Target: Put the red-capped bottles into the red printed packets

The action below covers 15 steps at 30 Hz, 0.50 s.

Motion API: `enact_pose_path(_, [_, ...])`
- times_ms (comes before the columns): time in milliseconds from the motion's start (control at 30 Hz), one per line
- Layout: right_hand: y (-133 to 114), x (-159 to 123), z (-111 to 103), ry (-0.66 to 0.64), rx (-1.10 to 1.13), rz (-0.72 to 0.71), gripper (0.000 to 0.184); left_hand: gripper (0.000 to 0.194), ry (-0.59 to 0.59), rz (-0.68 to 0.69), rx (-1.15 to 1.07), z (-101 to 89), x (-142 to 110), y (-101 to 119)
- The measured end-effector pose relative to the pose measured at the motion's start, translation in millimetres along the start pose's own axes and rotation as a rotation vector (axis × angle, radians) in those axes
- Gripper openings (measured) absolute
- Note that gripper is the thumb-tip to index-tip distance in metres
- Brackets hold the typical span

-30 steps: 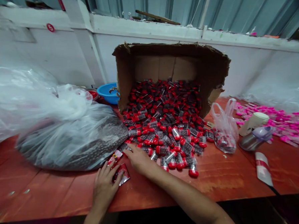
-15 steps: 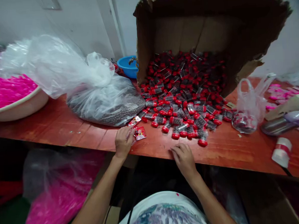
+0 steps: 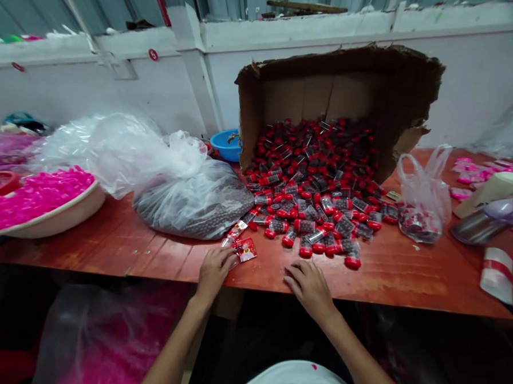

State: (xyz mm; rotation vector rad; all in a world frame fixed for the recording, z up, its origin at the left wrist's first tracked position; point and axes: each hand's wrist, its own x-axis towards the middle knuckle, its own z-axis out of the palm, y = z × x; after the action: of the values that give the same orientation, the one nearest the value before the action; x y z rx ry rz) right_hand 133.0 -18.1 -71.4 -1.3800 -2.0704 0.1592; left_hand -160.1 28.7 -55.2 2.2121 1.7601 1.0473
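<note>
My left hand [image 3: 213, 271] rests on the front of the table, fingers loosely apart, their tips at the left edge of a small red printed packet [image 3: 246, 250]. A bit of clear plastic shows beside those fingertips. Another small red-and-white packet [image 3: 236, 229] lies just behind. My right hand [image 3: 308, 282] is at the table's front edge, palm down, fingers slightly bent and apart with nothing seen in them. Beyond it spreads a heap of small clear containers with red ends and dark contents [image 3: 305, 225], spilling from a cardboard box [image 3: 248, 112] on its side.
A clear bag of dark grains [image 3: 192, 207] lies left of the heap. Farther left stands a pale basin [image 3: 64, 216] of pink pieces. A blue bowl [image 3: 227, 145] sits behind. On the right are a knotted plastic bag [image 3: 424, 200], a tumbler [image 3: 477, 226] and a white roll [image 3: 497, 274].
The view has tilted upward, so more of the wall shows and the table appears lower. My right hand has shifted slightly left; my left hand stays by the red packet.
</note>
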Motion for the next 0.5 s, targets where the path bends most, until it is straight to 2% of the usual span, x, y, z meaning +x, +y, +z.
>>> enact_pose_path(133, [-2.8, -2.3, 3.2, 0.032, -0.053, -0.004, 0.02, 0.024, 0.011, 0.048, -0.025, -2.9, 11.5, -1.7])
enact_pose_path(233, [-3.4, -4.1, 6.7, 0.065, -0.096, -0.011, 0.022, 0.023, 0.022, 0.116, -0.044, 2.1, 35.9, 4.6])
enact_pose_path(367, [-5.0, -3.3, 10.7, 0.105, -0.12, -0.026, 0.022, 0.025, -0.049, 0.2, -0.044, 21.4, 95.4, 18.6])
enact_pose_path(500, [-5.7, -2.4, 13.2, 0.166, -0.135, -0.051, 0.025, 0.033, -0.222, 0.101, 0.127, 50.1, 170.2, 25.6])
